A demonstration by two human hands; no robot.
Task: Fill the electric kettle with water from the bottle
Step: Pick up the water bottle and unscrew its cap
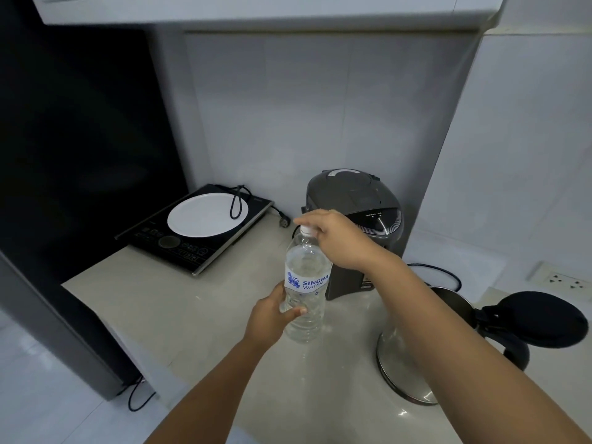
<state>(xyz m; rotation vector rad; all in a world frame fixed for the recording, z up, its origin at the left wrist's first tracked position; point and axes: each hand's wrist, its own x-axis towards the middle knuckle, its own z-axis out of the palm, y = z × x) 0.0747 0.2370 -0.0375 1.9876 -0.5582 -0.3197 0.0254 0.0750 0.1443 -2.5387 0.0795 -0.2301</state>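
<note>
A clear plastic water bottle (306, 277) with a white and blue label stands upright above the counter, nearly full. My left hand (272, 317) grips its lower body. My right hand (336, 238) comes from above and its fingers close around the white cap (307, 230). The steel electric kettle (397, 357) stands to the right, partly hidden behind my right forearm. Its black lid (541, 318) is swung open to the right.
A dark grey hot-water dispenser (358, 200) stands behind the bottle against the wall. An induction cooktop (192, 232) with a white plate and a coiled cord sits at the back left. A wall socket (563, 280) is at the far right. The beige counter (179, 302) ends at the left.
</note>
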